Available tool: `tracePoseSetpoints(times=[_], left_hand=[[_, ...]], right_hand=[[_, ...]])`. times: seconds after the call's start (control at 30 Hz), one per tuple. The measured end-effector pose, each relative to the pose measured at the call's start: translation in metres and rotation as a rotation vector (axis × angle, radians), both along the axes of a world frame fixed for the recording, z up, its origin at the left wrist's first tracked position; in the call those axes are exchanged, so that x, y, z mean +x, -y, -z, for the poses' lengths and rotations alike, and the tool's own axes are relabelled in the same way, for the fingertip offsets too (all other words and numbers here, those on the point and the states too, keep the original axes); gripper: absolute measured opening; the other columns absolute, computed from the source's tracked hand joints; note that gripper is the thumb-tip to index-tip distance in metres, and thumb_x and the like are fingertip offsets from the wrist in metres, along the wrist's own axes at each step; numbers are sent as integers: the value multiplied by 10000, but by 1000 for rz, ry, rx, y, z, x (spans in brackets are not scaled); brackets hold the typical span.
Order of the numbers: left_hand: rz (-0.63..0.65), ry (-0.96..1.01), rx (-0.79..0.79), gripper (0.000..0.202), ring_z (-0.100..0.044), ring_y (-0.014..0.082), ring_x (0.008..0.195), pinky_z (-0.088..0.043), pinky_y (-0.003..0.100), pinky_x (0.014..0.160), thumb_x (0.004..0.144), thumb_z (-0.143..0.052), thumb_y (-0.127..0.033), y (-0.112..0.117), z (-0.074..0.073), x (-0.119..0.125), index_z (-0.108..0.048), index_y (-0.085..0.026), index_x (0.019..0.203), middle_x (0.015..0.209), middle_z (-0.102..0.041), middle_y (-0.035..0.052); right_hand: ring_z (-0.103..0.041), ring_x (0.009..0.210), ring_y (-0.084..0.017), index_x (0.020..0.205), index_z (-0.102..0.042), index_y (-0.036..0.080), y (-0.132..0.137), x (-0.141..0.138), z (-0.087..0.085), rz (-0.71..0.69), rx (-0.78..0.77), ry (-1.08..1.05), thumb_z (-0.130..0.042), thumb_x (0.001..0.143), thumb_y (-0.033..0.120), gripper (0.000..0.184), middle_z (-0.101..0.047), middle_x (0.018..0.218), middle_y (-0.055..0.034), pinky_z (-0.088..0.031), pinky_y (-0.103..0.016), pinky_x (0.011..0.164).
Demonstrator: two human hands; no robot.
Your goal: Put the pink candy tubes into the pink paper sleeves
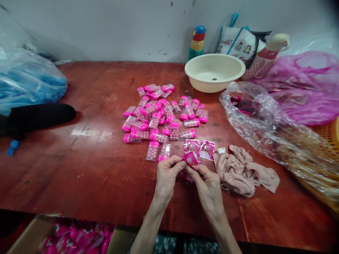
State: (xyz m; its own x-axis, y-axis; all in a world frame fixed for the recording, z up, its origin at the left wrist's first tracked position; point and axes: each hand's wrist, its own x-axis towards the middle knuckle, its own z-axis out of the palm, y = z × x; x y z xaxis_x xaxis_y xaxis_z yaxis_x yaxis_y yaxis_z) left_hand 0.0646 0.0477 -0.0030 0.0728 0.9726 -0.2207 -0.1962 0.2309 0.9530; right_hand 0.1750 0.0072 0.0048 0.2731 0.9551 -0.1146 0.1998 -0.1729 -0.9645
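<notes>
Between my hands is a small pink printed packet (190, 158). My left hand (168, 173) pinches its left side, and my right hand (207, 183) grips its lower right edge. Two or more similar pink and silver packets (207, 149) lie on the table just beyond my fingers. Past them spreads a loose pile of clear little candy bottles (153, 151) with pink caps, filled with pink balls. Part of another pink item under my hands is mostly hidden.
A crumpled beige cloth (243, 173) lies right of my right hand. Behind stand a cream basin (214, 76) and a parrot-shaped bottle (198, 42). Clear plastic wrap (265, 106) and a pink bag (304, 84) crowd the right. A carton (29, 234) of pink pieces sits below the table edge.
</notes>
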Motion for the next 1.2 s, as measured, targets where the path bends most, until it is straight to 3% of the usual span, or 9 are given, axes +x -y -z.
tracePoseSetpoints(times=[0.2,0.4,0.57,0.77,0.83,1.0,1.07,1.13,1.2], left_hand=[[-131,22,-37,140,-466,78,509,-392,189,528,682,-699,-229,5,3,-9,-641,-139,593,535,-559,-38],[-177,-66,13,190,-434,88,503,-366,199,508,721,-673,-258,12,-4,-10,-612,-144,581,529,-521,-42],[-244,-133,57,341,-320,77,471,-288,203,463,765,-633,-262,17,-6,-9,-503,-154,469,470,-363,-61],[-259,-64,32,123,-482,113,578,-398,218,572,709,-683,-239,16,-4,-16,-654,-150,629,585,-567,-25],[-280,-30,10,145,-474,104,544,-397,212,548,690,-698,-243,16,-1,-19,-637,-151,596,556,-558,-33],[-347,-10,-25,174,-500,92,527,-417,200,541,688,-702,-266,20,7,-22,-628,-145,587,555,-591,-32],[-364,-19,-35,114,-551,100,575,-445,200,577,677,-716,-245,22,7,-23,-667,-153,724,628,-638,-26],[-381,-62,-17,257,-592,109,631,-470,205,620,666,-730,-210,24,6,-23,-653,-176,909,697,-662,-28],[-425,-142,44,320,-601,101,648,-477,193,628,658,-740,-176,27,5,-25,-620,-196,954,721,-656,-40]], right_hand=[[-526,583,-141,709,-654,167,1,-6,-2,-52,-33,-54,-653,761,312,153,-601,621,11,-423,-237,548],[-440,526,-114,623,-605,164,4,-18,2,-22,22,-27,-561,835,348,284,-502,567,22,-367,-222,495],[-359,501,-99,538,-508,172,6,-20,-2,-50,16,14,-505,871,372,389,-406,524,41,-289,-217,461],[-547,629,-154,846,-646,178,2,-15,-2,-26,-60,-185,-604,805,370,201,-610,679,3,-430,-238,576],[-526,590,-143,796,-640,179,2,-17,-1,-6,-70,-176,-633,786,356,177,-596,640,16,-418,-230,554],[-482,556,-124,677,-611,180,4,-25,3,-44,24,33,-517,878,327,266,-560,605,19,-373,-225,532],[-495,573,-126,681,-616,180,4,-26,4,-53,85,117,-495,893,293,269,-572,629,10,-383,-229,555],[-505,588,-130,682,-617,180,4,-28,6,-57,133,177,-485,898,263,266,-582,644,2,-390,-233,571],[-503,588,-133,676,-606,182,5,-30,7,-58,155,203,-479,903,257,270,-577,641,-1,-388,-233,566]])
